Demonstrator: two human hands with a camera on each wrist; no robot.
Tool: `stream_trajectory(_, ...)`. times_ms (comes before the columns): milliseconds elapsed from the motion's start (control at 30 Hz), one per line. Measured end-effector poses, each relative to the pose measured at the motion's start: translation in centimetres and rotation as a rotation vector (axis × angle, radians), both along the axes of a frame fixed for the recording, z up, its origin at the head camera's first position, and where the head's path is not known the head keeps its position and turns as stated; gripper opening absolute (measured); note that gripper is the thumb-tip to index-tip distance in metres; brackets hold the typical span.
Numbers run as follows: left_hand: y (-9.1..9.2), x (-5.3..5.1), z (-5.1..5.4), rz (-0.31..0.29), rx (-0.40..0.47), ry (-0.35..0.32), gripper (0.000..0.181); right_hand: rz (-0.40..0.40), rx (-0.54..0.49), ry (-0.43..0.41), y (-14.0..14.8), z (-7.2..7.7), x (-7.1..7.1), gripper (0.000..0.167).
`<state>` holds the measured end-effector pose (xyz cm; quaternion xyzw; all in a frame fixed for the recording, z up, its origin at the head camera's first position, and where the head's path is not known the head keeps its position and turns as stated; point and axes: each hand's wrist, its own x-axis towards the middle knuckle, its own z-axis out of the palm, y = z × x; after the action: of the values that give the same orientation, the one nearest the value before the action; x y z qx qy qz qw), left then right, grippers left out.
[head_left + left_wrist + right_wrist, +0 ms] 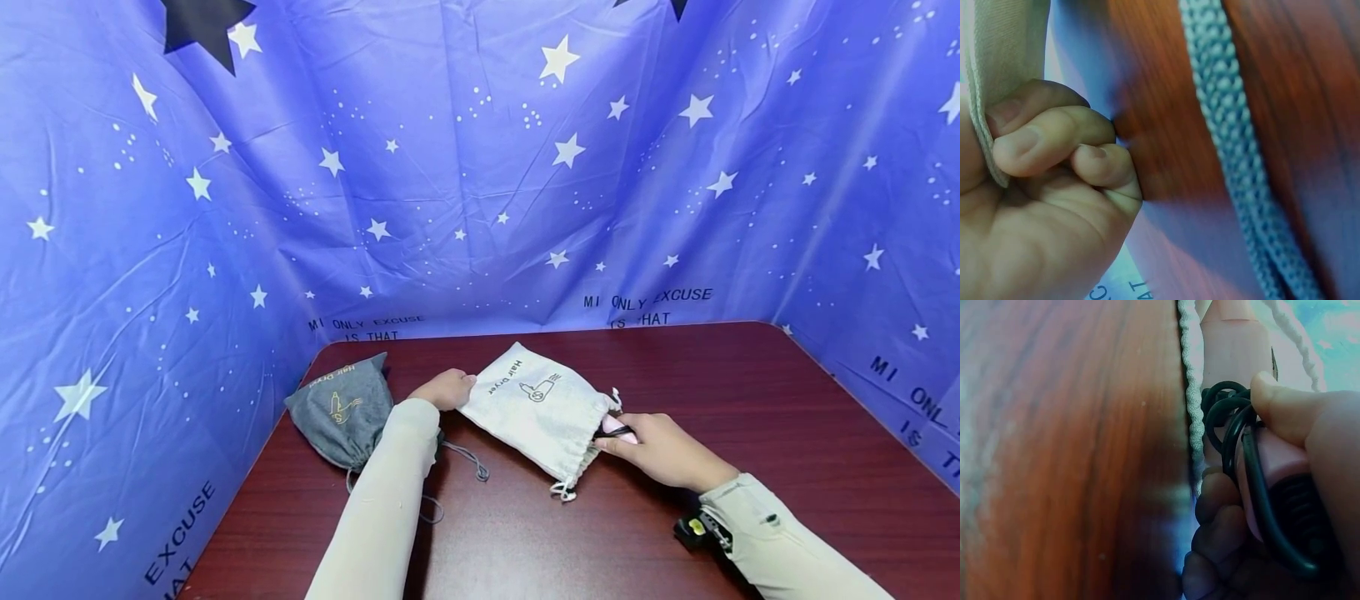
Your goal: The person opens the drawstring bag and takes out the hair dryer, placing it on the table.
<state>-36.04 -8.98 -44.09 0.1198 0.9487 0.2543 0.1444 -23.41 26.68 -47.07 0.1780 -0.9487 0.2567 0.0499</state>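
Note:
A white drawstring bag (536,417) printed "Hair Dryer" is held a little above the table, its gathered mouth toward the right. My left hand (444,390) grips its far-left corner; in the left wrist view the fingers are curled over the fabric (1007,44). At the bag's mouth, my right hand (663,450) holds a pink hair dryer (1279,456) with a black cord (1229,415) bundled against it. The dryer lies partly within the bag's opening, so its far part is hidden by cloth.
A grey drawstring bag (341,412), also printed "Hair Dryer", lies on the left of the dark red wooden table (750,392). Its grey cord (467,454) trails beneath my left forearm. Blue curtains (450,167) with stars enclose the table's back and sides.

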Motion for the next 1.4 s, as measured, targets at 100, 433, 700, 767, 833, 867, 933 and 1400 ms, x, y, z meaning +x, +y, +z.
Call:
stream_trajectory(100,-0.1,-0.1,-0.2,-0.004,0.001,0.005,0.051,-0.003,-0.002,-0.003,0.0,0.1,0.1,0.033)
stream_trajectory(433,-0.1,-0.2,-0.3,-0.012,-0.002,0.006,0.052,-0.038,-0.007,-0.016,0.5,0.0,0.6,0.036)
stream_trajectory(700,-0.1,-0.5,-0.4,-0.001,0.000,-0.019,0.053,-0.023,-0.007,-0.011,0.7,-0.1,0.7,0.033)
stream_trajectory(767,-0.1,-0.6,-0.4,-0.008,-0.002,-0.014,0.053,-0.025,-0.012,-0.013,0.8,-0.1,0.8,0.034)
stream_trajectory(833,-0.2,-0.6,-0.5,-0.014,-0.003,-0.011,0.053,-0.026,-0.012,-0.015,0.8,0.0,0.9,0.035)
stream_trajectory(867,-0.2,-0.6,-0.5,-0.016,-0.002,-0.011,0.052,-0.023,-0.009,-0.016,0.9,0.0,0.9,0.035)
stream_trajectory(933,-0.2,-0.7,-0.5,-0.021,-0.006,-0.008,0.052,-0.028,-0.011,-0.023,1.0,0.0,1.0,0.035)
stream_trajectory(1400,-0.2,-0.4,-0.4,-0.030,-0.013,0.010,0.053,-0.029,-0.018,-0.021,1.7,-0.1,1.7,0.034)
